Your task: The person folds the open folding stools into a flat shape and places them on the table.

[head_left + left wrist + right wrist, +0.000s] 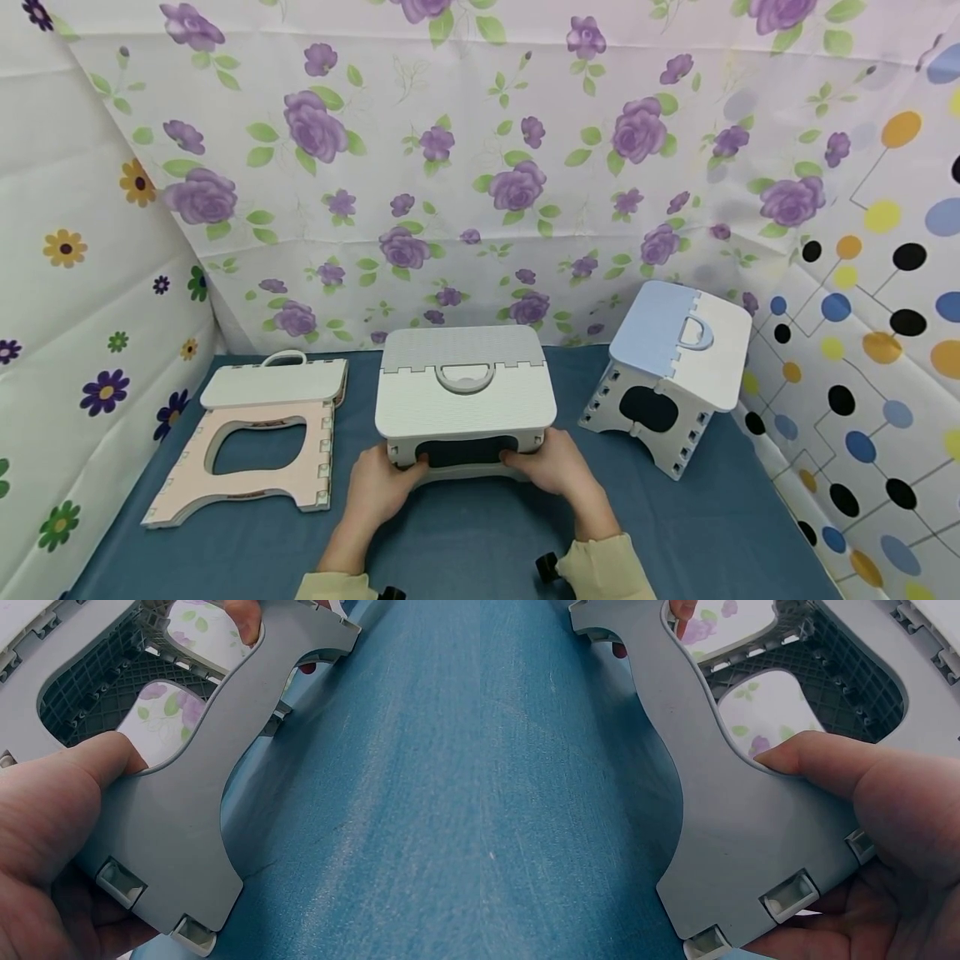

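Observation:
A grey and white folding step stool [465,408] stands unfolded in the middle of the head view, its handle [465,379] lying on top. My left hand [380,487] grips the stool's near leg panel on the left, thumb hooked into the oval opening. On the right side my right hand [553,467] holds the same panel likewise. Both wrist views show the grey leg panel [187,802] close up, with each thumb over the opening's edge and fingers behind the side. In the right wrist view the panel [727,817] tilts above the blue cloth.
At the left a pink and white folding stool [255,450] lies folded flat. To the right stands a blue and white folding stool [678,358], unfolded. Blue cloth [480,550] covers the table. Floral curtains [465,167] rise behind, with a dotted sheet [862,375] at the right.

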Available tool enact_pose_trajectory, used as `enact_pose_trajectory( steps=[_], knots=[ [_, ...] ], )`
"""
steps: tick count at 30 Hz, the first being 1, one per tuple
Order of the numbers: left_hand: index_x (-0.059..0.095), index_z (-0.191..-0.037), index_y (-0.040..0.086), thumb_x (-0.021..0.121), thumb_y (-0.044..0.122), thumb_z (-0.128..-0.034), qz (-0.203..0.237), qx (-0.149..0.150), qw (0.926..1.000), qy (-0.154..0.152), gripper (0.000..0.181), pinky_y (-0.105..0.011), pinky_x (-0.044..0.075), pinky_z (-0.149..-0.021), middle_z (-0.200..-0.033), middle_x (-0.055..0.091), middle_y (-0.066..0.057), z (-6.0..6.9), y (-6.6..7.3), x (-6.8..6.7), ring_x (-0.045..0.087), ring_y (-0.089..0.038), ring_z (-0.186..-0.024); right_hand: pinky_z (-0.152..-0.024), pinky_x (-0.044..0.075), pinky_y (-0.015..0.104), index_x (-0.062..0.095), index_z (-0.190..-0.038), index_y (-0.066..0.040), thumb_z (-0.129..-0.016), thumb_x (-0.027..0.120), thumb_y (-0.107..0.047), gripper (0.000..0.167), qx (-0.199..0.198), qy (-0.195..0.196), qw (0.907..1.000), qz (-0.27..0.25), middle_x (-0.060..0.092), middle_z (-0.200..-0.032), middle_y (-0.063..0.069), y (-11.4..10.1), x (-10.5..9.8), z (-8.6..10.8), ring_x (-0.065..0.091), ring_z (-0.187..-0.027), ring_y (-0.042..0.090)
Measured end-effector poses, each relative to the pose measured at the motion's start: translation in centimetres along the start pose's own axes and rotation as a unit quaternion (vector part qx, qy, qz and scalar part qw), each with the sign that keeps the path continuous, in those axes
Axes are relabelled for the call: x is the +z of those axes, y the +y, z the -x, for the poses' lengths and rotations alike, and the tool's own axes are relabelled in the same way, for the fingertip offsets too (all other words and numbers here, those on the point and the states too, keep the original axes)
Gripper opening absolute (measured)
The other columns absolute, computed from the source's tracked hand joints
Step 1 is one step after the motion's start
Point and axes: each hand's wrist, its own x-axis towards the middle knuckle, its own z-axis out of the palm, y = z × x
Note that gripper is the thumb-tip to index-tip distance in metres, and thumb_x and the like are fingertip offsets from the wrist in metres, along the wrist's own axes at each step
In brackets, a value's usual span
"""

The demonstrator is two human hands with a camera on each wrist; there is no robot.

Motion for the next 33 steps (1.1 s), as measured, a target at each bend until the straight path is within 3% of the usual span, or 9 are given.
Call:
enact_pose_trajectory(
  steps=[18,33],
  knots=[
    [0.075,-0.104,-0.002,0.084,0.013,-0.0895,0.018,0.011,0.9998,0.001,0.023,-0.032,0.042,-0.05,-0.069,0.069,-0.002,-0.13,-0.15,0.04,0.052,-0.011,-0.049,-0.089,0.056,0.058,0.062,-0.145,-0.006,-0.087,0.091,-0.033,0.07,-0.022,-0.001,0.9997,-0.008,0.071,-0.129,0.022,0.2,-0.16,0.11,0.07,-0.111,0.037],
    [0.074,-0.113,0.0,0.084,0.01,-0.0902,0.038,0.022,0.999,-0.003,0.028,-0.033,0.047,-0.056,-0.081,0.074,-0.006,-0.03,-0.21,-0.08,0.056,-0.011,-0.054,-0.093,0.055,0.058,0.063,-0.146,-0.013,-0.086,0.092,-0.026,0.068,-0.057,0.003,0.9977,-0.037,0.07,-0.135,0.017,0.66,-0.06,-0.09,0.069,-0.115,0.034]
  ],
)
